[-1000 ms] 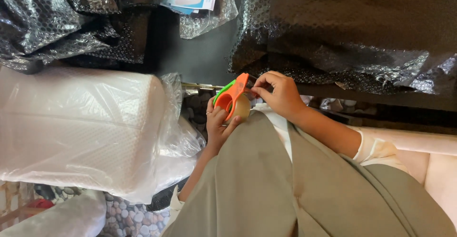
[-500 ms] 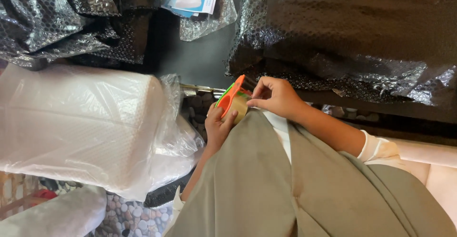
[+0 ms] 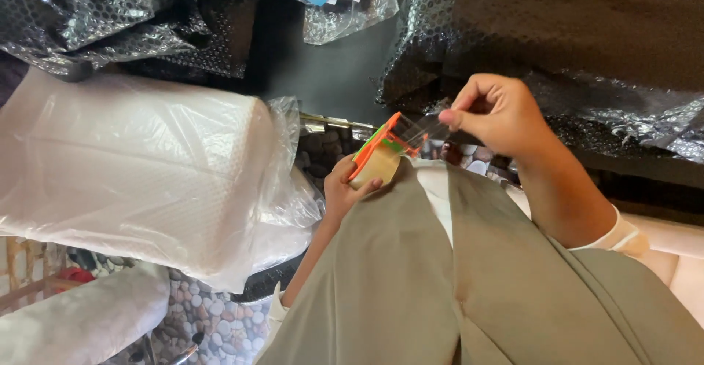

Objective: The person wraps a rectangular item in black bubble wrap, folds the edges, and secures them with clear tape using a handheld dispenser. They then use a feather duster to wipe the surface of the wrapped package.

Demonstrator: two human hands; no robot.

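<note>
Left hand (image 3: 345, 189) gripping orange tape dispenser (image 3: 378, 152) above lap, just in front of grey jacket (image 3: 411, 277). Right hand (image 3: 495, 112) pinching clear tape end (image 3: 422, 127), stretching it away from dispenser.

Risks, judging: tape folding onto itself, sticking to fingers or jacket; serrated edge nicking fingertip.

Count: one dispenser, one white bubble-wrap roll (image 3: 139, 167), several black bubble-wrap bundles (image 3: 572, 28).

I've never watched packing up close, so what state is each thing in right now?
Tape dispenser: held, tilted, a strip drawn out.
Clear tape strip: stretched taut, uncut.
Left hand: gripping the dispenser.
Right hand: pinching the strip's end.
White bubble wrap roll: lying sideways, bagged in clear plastic.
Black bubble wrap: crumpled, spread out.
</note>
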